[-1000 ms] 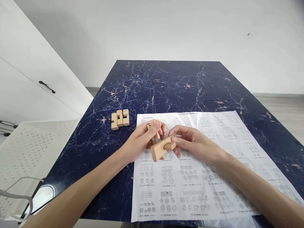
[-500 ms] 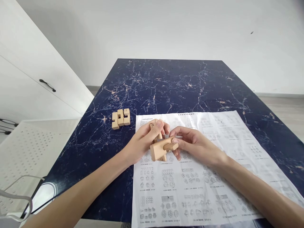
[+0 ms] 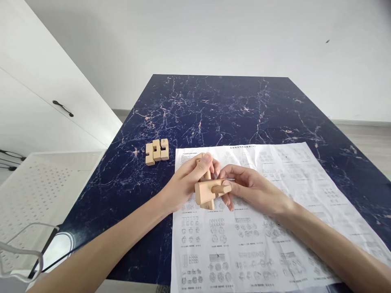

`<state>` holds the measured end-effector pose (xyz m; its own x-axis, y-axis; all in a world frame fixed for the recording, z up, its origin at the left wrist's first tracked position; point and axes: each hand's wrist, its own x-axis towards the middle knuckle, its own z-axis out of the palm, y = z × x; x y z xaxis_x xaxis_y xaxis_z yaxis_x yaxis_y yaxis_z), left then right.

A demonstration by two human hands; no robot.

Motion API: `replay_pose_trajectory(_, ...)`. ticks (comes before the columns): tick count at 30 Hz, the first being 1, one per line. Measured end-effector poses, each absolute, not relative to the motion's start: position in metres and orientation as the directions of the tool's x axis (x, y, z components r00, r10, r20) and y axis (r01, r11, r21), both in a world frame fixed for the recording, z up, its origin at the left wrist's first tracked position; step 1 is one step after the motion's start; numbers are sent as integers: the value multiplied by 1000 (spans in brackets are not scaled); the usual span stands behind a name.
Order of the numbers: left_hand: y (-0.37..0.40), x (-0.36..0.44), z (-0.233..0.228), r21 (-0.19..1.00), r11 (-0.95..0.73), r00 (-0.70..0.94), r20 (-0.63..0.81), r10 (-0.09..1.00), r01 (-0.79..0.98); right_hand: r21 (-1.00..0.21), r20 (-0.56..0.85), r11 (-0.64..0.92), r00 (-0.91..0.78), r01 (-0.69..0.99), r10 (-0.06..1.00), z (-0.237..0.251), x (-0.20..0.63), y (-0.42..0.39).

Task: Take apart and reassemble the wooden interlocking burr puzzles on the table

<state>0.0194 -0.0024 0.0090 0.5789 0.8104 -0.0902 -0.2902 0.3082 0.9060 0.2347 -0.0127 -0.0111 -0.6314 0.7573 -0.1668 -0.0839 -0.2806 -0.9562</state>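
Over the printed sheet, both hands hold interlocked wooden puzzle pieces. My left hand is closed around the upright piece, its thumb pressed on the top end. My right hand pinches the crossing pieces from the right, with thumb and fingers near a rod that pokes toward the right. The fingers partly hide how the pieces join. To the left of the sheet, three notched wooden puzzle pieces stand side by side on the table; one carries a "3" on its end.
The dark blue marbled table reaches toward a white wall. Rows of small assembly drawings cover the creased sheet. On the left are a white cabinet, a perforated white surface and a pale cable.
The held puzzle pieces have turned and shifted very slightly, and the left thumb covers more of the marked top end. Both hands keep their grip. The whole view has drifted a little.
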Motion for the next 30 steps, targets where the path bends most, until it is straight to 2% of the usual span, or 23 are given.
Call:
replay_pose_trajectory(5, -5, 18, 9, 920, 274, 582, -64, 811, -280, -961, -147, -260, -629, -91, 764, -11, 234, -13)
replay_pose_trajectory(10, -3, 16, 3, 908, 300, 649, -41, 759, -293, -955, -154, -279, -631, -103, 761, -15, 234, -16)
replay_pose_trajectory(15, -2, 14, -2, 853, 335, 701, 48, 712, -399, -948, -156, -293, -621, -125, 768, -15, 234, -16)
replay_pose_trajectory(19, -2, 10, -3, 869, 316, 734, 77, 674, -382, -937, -130, -304, -639, -170, 758, -16, 235, -15)
replay_pose_trajectory(23, -1, 9, -7, 869, 304, 711, 74, 700, -390, -923, -120, -321, -632, -213, 765, -16, 235, -15)
replay_pose_trajectory(27, -1, 12, -9, 829, 342, 696, 78, 714, -443, -925, -171, -337, -597, -177, 784, -16, 232, -17)
replay_pose_trajectory(30, -3, 14, -8, 809, 359, 700, 89, 709, -466, -932, -155, -314, -583, -183, 798, -17, 230, -18)
